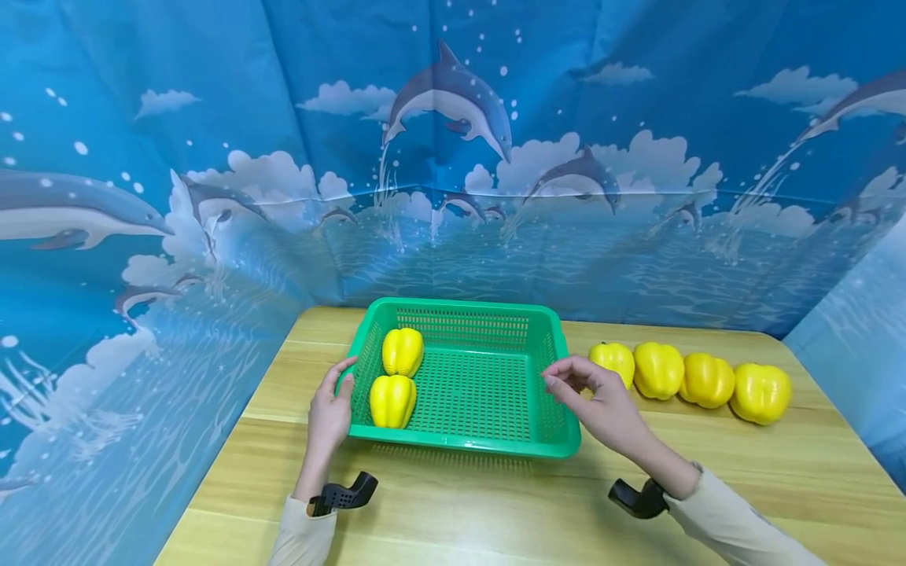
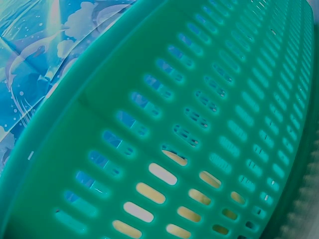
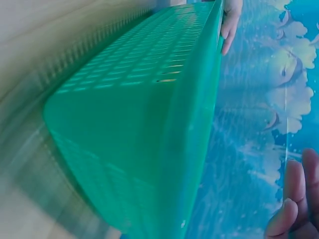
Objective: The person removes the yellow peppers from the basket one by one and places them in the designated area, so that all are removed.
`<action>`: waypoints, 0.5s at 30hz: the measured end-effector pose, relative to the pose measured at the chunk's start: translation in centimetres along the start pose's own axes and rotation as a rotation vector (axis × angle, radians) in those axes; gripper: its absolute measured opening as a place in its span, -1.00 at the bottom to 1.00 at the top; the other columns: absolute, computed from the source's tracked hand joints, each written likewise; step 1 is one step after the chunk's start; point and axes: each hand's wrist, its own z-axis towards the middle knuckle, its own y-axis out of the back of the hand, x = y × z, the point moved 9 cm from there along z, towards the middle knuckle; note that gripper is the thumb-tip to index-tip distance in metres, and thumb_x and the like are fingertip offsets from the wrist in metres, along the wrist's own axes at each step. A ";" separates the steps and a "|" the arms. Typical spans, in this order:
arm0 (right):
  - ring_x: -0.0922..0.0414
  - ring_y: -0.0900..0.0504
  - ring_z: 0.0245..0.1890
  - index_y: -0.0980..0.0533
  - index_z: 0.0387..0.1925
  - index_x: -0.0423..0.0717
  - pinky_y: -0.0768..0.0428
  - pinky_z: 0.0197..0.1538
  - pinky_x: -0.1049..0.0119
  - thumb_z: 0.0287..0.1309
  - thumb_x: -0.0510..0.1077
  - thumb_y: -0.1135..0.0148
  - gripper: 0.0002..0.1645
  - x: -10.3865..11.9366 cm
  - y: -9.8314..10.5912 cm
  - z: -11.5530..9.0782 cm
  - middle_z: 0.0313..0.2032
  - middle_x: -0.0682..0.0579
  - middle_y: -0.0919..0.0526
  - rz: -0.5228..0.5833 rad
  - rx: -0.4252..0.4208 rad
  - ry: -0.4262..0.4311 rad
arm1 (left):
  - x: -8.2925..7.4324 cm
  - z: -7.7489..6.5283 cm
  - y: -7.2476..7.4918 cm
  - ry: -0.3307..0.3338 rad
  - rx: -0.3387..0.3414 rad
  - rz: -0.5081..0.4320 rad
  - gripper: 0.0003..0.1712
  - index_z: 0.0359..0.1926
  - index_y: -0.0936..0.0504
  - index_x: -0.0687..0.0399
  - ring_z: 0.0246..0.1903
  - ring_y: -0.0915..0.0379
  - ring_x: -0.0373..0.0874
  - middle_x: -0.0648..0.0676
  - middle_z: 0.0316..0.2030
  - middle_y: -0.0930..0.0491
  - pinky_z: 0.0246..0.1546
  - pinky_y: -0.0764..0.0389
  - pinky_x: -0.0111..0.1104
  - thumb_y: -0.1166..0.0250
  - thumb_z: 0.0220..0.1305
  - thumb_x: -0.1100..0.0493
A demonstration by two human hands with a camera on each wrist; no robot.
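A green plastic basket [image 1: 463, 450] stands on the table with two yellow bell peppers, a rear one [image 1: 403, 351] and a front one [image 1: 392, 401], inside along its left end. My left hand [image 1: 329, 413] is at the basket's left rim, its fingers extended and seeming to touch it. My right hand [image 1: 602, 401] hovers by the right rim, fingers bent loosely, with nothing held. In the right wrist view, its thumb [image 3: 283, 219] shows apart from the fingers. The left wrist view shows the basket's slotted side wall [image 2: 164, 119] but no hand.
To the right of the basket, several more yellow bell peppers [image 1: 659, 370] form a row on the wooden table [image 1: 453, 511]. The leftmost pepper is partly behind my right hand. A blue dolphin-print curtain [image 1: 453, 259] hangs behind the table and at the sides.
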 end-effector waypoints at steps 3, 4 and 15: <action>0.13 -0.44 -0.56 -0.56 -0.24 0.04 -0.43 -0.49 0.34 0.29 -0.22 -0.17 -0.90 0.2 -1.0 0.4 -0.43 0.13 -0.58 -0.021 0.076 -0.010 | -0.1 0.0 0.0 0.000 0.001 0.001 -0.61 0.29 -0.36 -0.26 -0.84 -0.01 -0.19 0.02 -0.70 -0.21 -0.81 -0.15 -0.40 0.11 0.51 0.05; 0.15 -0.42 -0.57 -0.56 -0.25 0.06 -0.41 -0.50 0.34 0.29 -0.20 -0.17 -0.91 0.3 -1.3 0.5 -0.43 0.14 -0.57 -0.029 0.098 -0.019 | -0.1 0.0 0.0 -0.002 -0.001 0.002 -0.61 0.28 -0.36 -0.26 -0.84 -0.01 -0.19 0.03 -0.70 -0.21 -0.81 -0.15 -0.40 0.11 0.51 0.05; 0.22 -0.51 -0.39 -0.55 -0.18 0.09 -0.51 -0.34 0.29 0.30 -0.07 -0.17 -0.90 1.5 -4.5 1.9 -0.33 0.22 -0.58 -0.174 0.417 -0.012 | -0.2 0.0 0.0 0.002 -0.005 -0.008 -0.61 0.28 -0.37 -0.26 -0.84 -0.01 -0.19 0.03 -0.71 -0.21 -0.81 -0.14 -0.41 0.10 0.51 0.06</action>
